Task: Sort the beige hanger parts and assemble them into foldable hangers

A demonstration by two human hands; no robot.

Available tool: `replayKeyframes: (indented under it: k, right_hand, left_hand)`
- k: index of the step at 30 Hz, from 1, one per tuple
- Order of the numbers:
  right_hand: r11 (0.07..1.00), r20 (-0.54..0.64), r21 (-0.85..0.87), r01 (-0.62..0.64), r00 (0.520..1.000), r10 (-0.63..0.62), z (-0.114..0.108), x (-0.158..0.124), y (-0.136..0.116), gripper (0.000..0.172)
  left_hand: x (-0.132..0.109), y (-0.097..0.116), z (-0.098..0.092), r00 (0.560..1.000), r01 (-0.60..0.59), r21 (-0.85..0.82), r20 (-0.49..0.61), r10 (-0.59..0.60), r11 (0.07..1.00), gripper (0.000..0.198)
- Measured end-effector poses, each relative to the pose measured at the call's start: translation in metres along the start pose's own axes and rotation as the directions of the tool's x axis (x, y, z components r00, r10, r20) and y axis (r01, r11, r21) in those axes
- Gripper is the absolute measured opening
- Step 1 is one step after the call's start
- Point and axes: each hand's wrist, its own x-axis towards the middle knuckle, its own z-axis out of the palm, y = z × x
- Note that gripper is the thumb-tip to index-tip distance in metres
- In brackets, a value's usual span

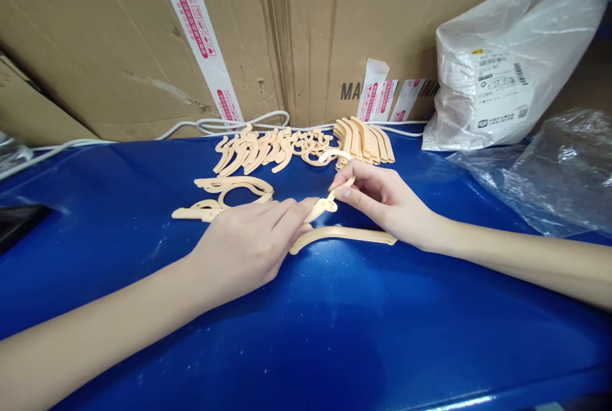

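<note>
My left hand (253, 239) is closed around a cream plastic folding-hanger arm (319, 209); only its rounded end shows past the fingers. Thumb and fingers of my right hand (387, 197) pinch a thin curved hanger hook (336, 193), whose lower end meets the tip of that arm. Just below both hands, a loose curved hanger arm (344, 232) lies on the blue table. Left of my left hand rest folded hangers (234, 183), partly hidden by it; how many I cannot tell.
Behind the hands, several hanger arms lie in a pile (253, 148), beside small hooks (313, 143) and a stack of arms (363, 140). A cardboard box (143, 48) and white cable (191, 123) line the back. Plastic bags (507, 79) stand right; a dark object (19, 223) sits left.
</note>
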Motion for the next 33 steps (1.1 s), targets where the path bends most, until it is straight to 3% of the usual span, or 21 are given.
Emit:
replayKeyframes:
  k: [9, 12, 15, 22, 26, 28, 30, 33]
  right_hand:
    - [0.999, 0.012, -0.022, 0.025, 1.0, -0.024, 0.0, -0.001, -0.001, 0.013]
    - [0.996, 0.029, -0.042, 0.074, 0.997, -0.073, -0.001, -0.002, -0.001, 0.014]
    - [0.986, 0.03, -0.099, 0.138, 0.99, -0.135, -0.001, -0.004, -0.004, 0.014]
    - [0.876, 0.105, -0.344, 0.338, 0.941, -0.322, 0.0, -0.01, -0.013, 0.009]
    - [0.875, 0.033, -0.371, 0.313, 0.945, -0.324, 0.003, -0.013, -0.01, 0.024]
    - [0.847, 0.001, -0.427, 0.316, 0.937, -0.349, 0.004, -0.014, -0.009, 0.02]
    - [0.744, 0.068, -0.561, 0.364, 0.916, -0.396, 0.004, -0.015, -0.011, 0.01]
    - [0.518, 0.199, -0.767, 0.378, 0.908, -0.368, 0.005, -0.015, -0.013, 0.021]
  left_hand:
    - [-0.001, 0.002, -0.001, 1.0, 0.02, -0.059, 0.002, -0.02, 0.998, 0.026]
    - [0.0, 0.005, -0.006, 0.987, 0.154, -0.2, 0.084, -0.14, 0.968, 0.024]
    - [0.004, 0.008, -0.013, 0.936, 0.329, -0.326, 0.237, -0.26, 0.886, 0.023]
    - [0.011, 0.009, -0.022, 0.844, 0.532, -0.57, 0.414, -0.34, 0.626, 0.021]
    - [0.01, 0.004, -0.018, 0.786, 0.613, -0.713, 0.504, -0.358, 0.342, 0.017]
    - [0.01, 0.002, -0.015, 0.759, 0.631, -0.751, 0.548, -0.352, 0.193, 0.015]
    - [0.011, 0.0, -0.012, 0.734, 0.648, -0.756, 0.589, -0.339, 0.091, 0.014]
    - [0.013, -0.003, -0.01, 0.7, 0.655, -0.755, 0.621, -0.353, -0.028, 0.011]
